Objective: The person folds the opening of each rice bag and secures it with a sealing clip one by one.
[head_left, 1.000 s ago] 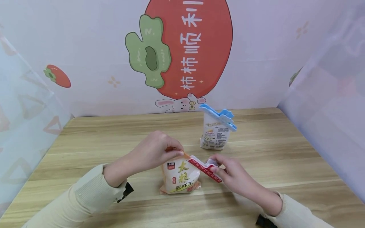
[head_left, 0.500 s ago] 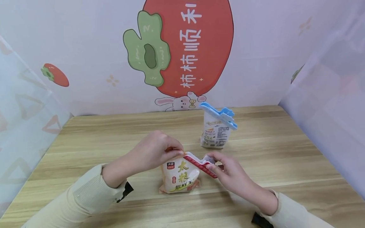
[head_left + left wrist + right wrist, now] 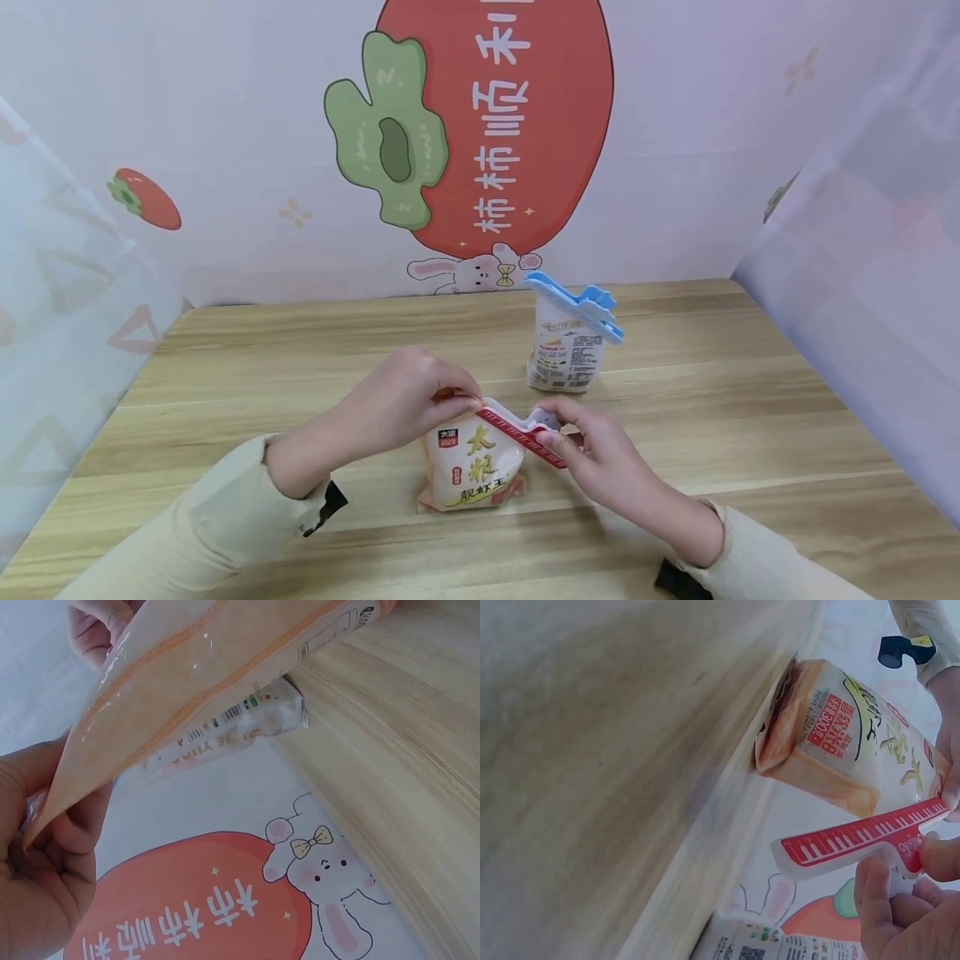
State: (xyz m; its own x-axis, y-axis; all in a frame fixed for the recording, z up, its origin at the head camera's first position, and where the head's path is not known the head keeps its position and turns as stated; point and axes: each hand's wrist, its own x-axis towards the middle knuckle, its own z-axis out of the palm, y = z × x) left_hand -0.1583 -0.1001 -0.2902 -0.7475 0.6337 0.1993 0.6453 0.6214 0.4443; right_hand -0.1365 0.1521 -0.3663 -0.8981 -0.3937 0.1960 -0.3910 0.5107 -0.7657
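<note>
A rice bag point(image 3: 474, 468) with orange edges and gold characters stands upright on the table. My left hand point(image 3: 397, 400) pinches its top edge at the left corner; in the left wrist view the thumb and fingers fold over the orange film point(image 3: 142, 712). My right hand point(image 3: 600, 446) holds a red and white bag clip point(image 3: 517, 431) by its handle, thumb on the near side. The clip lies slantwise along the bag's top, its upper end by my left fingertips. Whether its jaws grip the film cannot be made out.
Behind the clip stands a white printed bag point(image 3: 566, 358), closed across its top by a blue bag clip point(image 3: 576, 307). The wooden table point(image 3: 262, 358) ends at a white printed backdrop point(image 3: 247, 167), with similar sheets at both sides.
My right hand has moved left and slightly up, sliding the red and white bag clip along the rice bag's top toward my left fingers. My left hand keeps its pinch almost in place.
</note>
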